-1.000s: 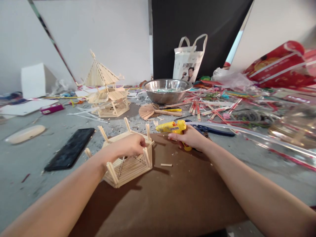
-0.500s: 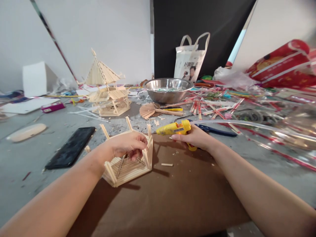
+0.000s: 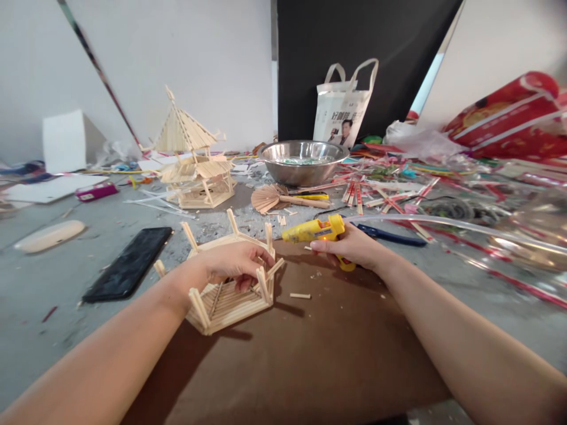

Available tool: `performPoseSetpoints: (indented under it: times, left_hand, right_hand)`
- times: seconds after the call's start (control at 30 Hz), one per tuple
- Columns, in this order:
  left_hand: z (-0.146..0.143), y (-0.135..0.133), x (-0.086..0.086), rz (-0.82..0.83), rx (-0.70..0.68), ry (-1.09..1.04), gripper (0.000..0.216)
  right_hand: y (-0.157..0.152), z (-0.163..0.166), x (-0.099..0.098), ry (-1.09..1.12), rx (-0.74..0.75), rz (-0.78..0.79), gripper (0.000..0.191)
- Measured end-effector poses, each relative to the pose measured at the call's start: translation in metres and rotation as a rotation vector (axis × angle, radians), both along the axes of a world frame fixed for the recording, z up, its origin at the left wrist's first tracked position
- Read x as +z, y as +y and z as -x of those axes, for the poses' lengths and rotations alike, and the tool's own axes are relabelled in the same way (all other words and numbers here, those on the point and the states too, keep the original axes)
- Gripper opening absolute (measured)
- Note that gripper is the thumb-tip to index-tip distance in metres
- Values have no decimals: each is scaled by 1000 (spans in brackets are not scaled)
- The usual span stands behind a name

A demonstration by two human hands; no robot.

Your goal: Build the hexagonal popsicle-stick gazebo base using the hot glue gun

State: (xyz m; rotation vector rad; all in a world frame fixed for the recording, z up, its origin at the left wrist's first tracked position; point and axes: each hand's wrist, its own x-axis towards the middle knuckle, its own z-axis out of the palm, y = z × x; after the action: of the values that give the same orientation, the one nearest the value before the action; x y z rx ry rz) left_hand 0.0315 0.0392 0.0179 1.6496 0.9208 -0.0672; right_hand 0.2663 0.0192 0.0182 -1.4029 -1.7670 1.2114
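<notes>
My left hand (image 3: 239,262) reaches over a hexagonal base of wooden sticks (image 3: 234,316), with short upright posts at its corners. Its fingers are closed on a short wooden stick (image 3: 275,268), whose end juts out to the right past the base's edge; the fingertips are partly hidden behind a post (image 3: 263,285). A yellow hot glue gun (image 3: 316,230) is gripped in my right hand (image 3: 352,245), its nozzle pointing left towards the base. Both base and glue gun are over a brown board (image 3: 310,360), where a loose piece of stick (image 3: 300,296) lies between my hands.
Behind the base stands a stick pavilion model (image 3: 199,177). A steel bowl (image 3: 303,171), a fan-shaped wooden piece (image 3: 268,199) and blue-handled pliers (image 3: 390,235) lie farther back. A black phone (image 3: 128,262) is at left; stick wrappers (image 3: 381,192) clutter the right.
My left fingers have shifted slightly right, and the short stick's end now shows beyond the base's edge. The right hand with the glue gun has hardly moved.
</notes>
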Motion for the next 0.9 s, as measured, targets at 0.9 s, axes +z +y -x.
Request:
performPoseSetpoints:
  times: [0.9]
  left_hand:
    - [2,-5,11,-439,-182,263,17]
  right_hand:
    - [1,2,-3,12,-34,54,28]
